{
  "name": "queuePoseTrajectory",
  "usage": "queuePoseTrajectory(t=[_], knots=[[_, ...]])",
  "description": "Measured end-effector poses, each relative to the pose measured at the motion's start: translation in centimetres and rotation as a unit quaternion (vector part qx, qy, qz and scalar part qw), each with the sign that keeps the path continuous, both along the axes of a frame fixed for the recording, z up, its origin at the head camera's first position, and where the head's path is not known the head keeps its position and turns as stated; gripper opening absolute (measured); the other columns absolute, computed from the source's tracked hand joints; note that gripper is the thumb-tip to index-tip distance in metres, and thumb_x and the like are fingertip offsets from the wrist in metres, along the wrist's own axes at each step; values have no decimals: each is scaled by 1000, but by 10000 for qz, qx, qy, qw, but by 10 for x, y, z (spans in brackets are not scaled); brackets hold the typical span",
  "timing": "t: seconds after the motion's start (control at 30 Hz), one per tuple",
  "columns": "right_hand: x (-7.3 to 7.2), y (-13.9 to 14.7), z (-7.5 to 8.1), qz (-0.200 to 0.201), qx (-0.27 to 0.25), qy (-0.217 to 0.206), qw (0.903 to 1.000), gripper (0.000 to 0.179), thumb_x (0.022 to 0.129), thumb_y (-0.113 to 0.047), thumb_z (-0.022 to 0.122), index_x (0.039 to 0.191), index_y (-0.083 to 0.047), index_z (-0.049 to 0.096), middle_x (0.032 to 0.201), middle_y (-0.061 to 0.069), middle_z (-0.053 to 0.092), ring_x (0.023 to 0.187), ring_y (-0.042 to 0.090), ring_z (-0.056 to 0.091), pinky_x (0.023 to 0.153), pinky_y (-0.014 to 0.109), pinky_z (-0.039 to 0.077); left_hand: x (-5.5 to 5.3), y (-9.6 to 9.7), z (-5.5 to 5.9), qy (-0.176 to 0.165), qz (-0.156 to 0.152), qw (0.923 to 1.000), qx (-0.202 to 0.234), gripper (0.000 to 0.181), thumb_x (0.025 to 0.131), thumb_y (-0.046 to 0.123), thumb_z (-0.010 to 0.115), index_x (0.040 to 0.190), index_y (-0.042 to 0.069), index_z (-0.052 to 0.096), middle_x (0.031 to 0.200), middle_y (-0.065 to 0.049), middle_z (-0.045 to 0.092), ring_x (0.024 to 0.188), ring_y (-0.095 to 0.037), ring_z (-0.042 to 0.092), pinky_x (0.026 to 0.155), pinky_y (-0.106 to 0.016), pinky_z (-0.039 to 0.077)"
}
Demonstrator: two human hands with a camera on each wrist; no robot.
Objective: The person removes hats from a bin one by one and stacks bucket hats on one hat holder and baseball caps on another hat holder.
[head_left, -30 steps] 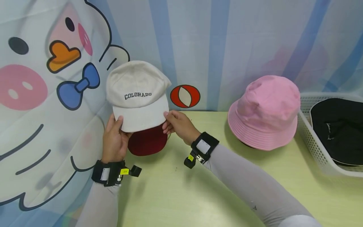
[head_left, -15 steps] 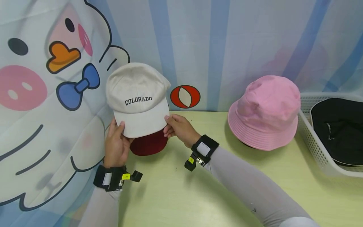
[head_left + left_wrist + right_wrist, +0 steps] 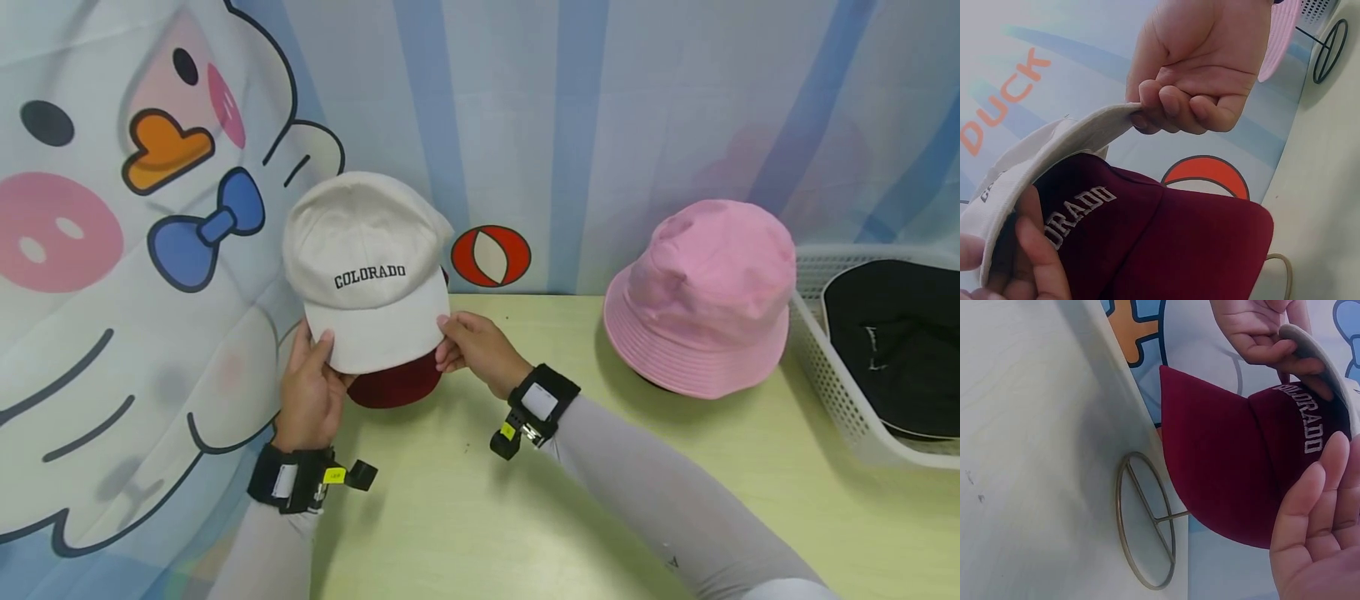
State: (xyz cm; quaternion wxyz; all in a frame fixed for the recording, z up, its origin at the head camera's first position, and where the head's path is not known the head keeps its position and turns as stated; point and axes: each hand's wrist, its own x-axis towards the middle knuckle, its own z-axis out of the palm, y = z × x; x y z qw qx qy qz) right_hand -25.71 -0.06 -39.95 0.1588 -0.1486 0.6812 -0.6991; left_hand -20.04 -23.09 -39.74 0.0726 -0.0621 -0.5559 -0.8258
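Note:
A white baseball cap (image 3: 367,237) lettered COLORADO is held by its brim between both hands. The left hand (image 3: 311,396) grips the brim's left side, thumb on top and fingers underneath. At the right edge of the brim, the right hand (image 3: 483,350) pinches it between thumb and fingers. Underneath is a dark red baseball cap (image 3: 1204,244), also lettered, with its brim sticking out below the white one. That red cap sits on a wire stand whose round base (image 3: 1157,520) shows in the right wrist view. The white crown overlaps the red crown, most of which is hidden.
A pink bucket hat (image 3: 712,292) stands right of the hands; a black wire base (image 3: 1327,45) shows under it. Farther right, a white plastic basket (image 3: 817,367) holds a black hat (image 3: 900,358). A printed curtain (image 3: 510,125) hangs behind the table (image 3: 465,500).
Both hands have brought the white cap slightly down, its brim now covering more of the red brim. The pink hat and basket stay put.

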Motion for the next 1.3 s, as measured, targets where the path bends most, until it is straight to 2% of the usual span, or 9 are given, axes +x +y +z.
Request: queuePoseTrajectory(t=[0.2,0.4,0.53,0.73,0.9,1.13,1.3], knots=[[2,0,-5,2,26,-118,9999,31,108,-28,47,91,-4,57,74,1,63,68,14,65,68,23,57,2,-1,-6,-130,-103,9999,19,50,112,23,31,160,31,17,146,-1,42,123,-11,56,91,-25,55],[2,-1,-15,22,-52,-150,9999,31,108,-28,47,90,-5,57,74,1,64,69,17,64,68,24,56,5,-1,-13,-298,85,9995,-58,51,111,25,35,160,30,21,147,-2,42,122,-11,56,87,-24,54],[3,-1,-19,47,-49,-168,9998,31,108,-28,47,90,-5,57,75,1,64,69,15,64,68,24,56,7,-1,-16,-484,236,9985,-81,48,111,26,37,157,26,26,140,-1,46,111,-10,57,80,-22,51],[4,-2,-24,27,-80,-243,9997,32,109,-28,46,90,-5,57,75,1,64,68,14,64,68,24,56,8,0,-21,-847,553,9947,-174,35,110,30,40,143,19,38,125,0,52,96,-9,57,75,-22,45],[4,-2,-29,7,-43,-298,9995,31,108,-28,47,89,-6,57,74,1,64,68,14,65,68,24,56,11,0,-24,-846,495,9949,-253,34,111,30,37,143,18,37,123,1,51,97,-8,57,77,-23,45],[4,-3,-39,10,-51,-333,9994,33,108,-28,47,84,-8,55,72,-1,63,67,12,66,67,24,56,14,0,-31,-911,513,9941,-295,33,111,30,38,141,16,41,113,4,57,89,-8,58,76,-26,45],[4,-3,-43,6,-84,-292,9995,33,108,-28,46,85,-7,55,72,-1,63,67,13,65,68,24,55,15,0,-32,-987,541,9930,-354,32,110,30,39,139,16,42,117,3,56,92,-8,59,78,-26,45]])
